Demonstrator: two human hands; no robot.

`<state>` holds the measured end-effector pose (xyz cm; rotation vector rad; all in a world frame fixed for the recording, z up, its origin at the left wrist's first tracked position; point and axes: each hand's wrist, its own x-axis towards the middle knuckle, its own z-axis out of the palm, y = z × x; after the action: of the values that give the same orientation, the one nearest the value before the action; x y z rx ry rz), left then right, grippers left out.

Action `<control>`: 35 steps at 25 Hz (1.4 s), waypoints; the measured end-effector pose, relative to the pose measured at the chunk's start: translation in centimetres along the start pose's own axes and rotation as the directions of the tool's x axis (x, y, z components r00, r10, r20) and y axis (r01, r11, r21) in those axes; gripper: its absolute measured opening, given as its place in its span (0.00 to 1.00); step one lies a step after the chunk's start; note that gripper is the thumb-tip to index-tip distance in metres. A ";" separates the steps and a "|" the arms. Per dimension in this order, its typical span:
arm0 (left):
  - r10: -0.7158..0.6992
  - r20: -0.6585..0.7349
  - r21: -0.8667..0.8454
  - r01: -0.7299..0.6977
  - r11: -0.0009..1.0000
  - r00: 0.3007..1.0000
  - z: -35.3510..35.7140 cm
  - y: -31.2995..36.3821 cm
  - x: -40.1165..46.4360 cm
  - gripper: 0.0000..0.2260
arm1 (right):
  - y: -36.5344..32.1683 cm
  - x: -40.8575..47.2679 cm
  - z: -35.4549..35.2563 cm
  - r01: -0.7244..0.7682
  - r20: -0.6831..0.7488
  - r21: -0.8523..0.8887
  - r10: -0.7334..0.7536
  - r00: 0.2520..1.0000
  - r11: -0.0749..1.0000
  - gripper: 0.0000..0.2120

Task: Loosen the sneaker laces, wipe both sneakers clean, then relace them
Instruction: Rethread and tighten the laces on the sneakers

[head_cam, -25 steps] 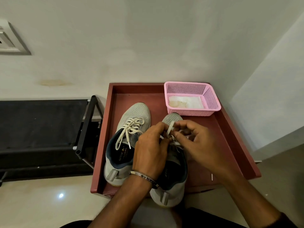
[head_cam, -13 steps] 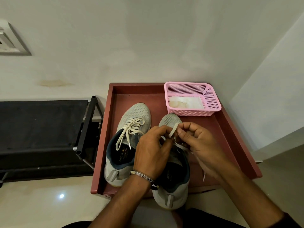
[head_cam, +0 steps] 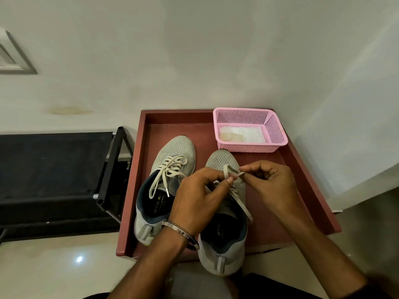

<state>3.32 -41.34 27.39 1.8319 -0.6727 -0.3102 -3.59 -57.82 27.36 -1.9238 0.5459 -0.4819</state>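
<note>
Two grey mesh sneakers lie toes-away in a red-brown tray point(head_cam: 306, 180). The left sneaker point(head_cam: 172, 152) has its cream laces hanging loose and untied. Over the right sneaker point(head_cam: 222, 247), my left hand point(head_cam: 196, 201) pinches a loop of its cream lace point(head_cam: 225, 172) above the tongue. My right hand point(head_cam: 274, 186) pinches the lace's tip just right of that loop. Another strand of the same lace trails down the shoe's right side. The right sneaker's heel overhangs the tray's front edge.
A pink mesh basket point(head_cam: 274, 137) with a white cloth point(head_cam: 239, 133) inside stands at the tray's back right. A black shoe rack point(head_cam: 54, 169) sits left of the tray. White walls close off the back and right; pale floor lies in front.
My right hand has moved right and away from my left, drawing the lace end out. The right sneaker has slid slightly toward me.
</note>
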 end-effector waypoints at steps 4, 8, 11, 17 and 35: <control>-0.039 0.019 0.045 0.039 0.998 0.999 -0.5 -0.6 0.4 0.08 | 0.6 0.4 -0.3 -0.016 -0.075 -0.190 0.001 0.997 0.982 0.11; -0.050 0.047 0.143 0.043 0.989 0.998 -0.8 -0.6 0.0 0.07 | 1.6 1.1 -0.6 -0.128 -0.169 -0.309 0.078 0.983 0.942 0.13; -0.059 0.058 0.185 0.048 0.982 0.997 -0.9 -0.4 -0.2 0.07 | 2.0 1.4 -0.4 -0.172 -0.184 -0.329 0.116 0.976 0.929 0.11; -0.087 0.043 0.101 0.083 0.991 0.995 -0.8 -0.3 -0.1 0.08 | 2.3 1.5 -0.4 -0.296 -0.159 0.041 0.298 0.941 0.954 0.03; 0.152 -0.027 0.383 -0.130 0.914 0.988 1.8 -0.1 -0.1 0.13 | -4.0 -0.8 1.4 0.095 0.059 0.399 -0.129 0.990 0.912 0.11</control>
<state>2.32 -42.60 26.67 2.1367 -0.8675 -0.0291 -2.82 -54.83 30.41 -1.5818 0.2571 -0.5368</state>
